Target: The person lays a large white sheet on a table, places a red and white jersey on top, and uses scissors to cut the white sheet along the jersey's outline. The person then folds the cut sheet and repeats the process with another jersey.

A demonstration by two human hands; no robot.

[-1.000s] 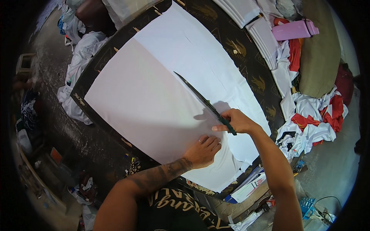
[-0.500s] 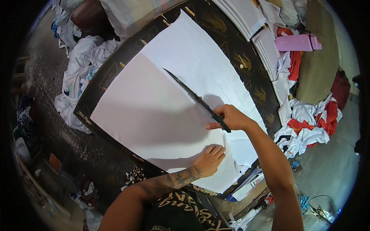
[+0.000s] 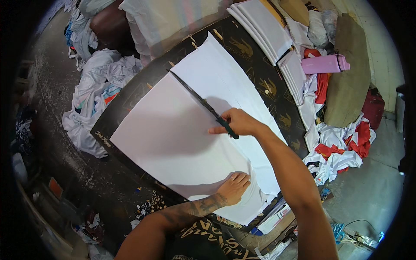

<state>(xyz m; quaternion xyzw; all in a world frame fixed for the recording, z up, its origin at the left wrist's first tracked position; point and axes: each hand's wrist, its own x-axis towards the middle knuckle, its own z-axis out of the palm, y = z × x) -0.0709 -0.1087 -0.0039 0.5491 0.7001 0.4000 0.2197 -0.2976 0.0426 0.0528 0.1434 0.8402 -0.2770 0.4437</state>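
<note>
The white cloth (image 3: 151, 143) on the dark bench (image 3: 271, 86) looks light, soft and easily creased; I'd hold it flat. Over it, the long scissors (image 3: 197, 97) point to eleven o'clock; likely stiff and weighty, best taken by the handles, where my right hand (image 3: 237, 122) pinches them. At five o'clock my left hand (image 3: 234, 188) lies on the cloth, fingers close together.

Garment workshop: shears (image 3: 203, 101), stacked cloth (image 3: 265, 34), heaped fabric (image 3: 89, 106)
</note>
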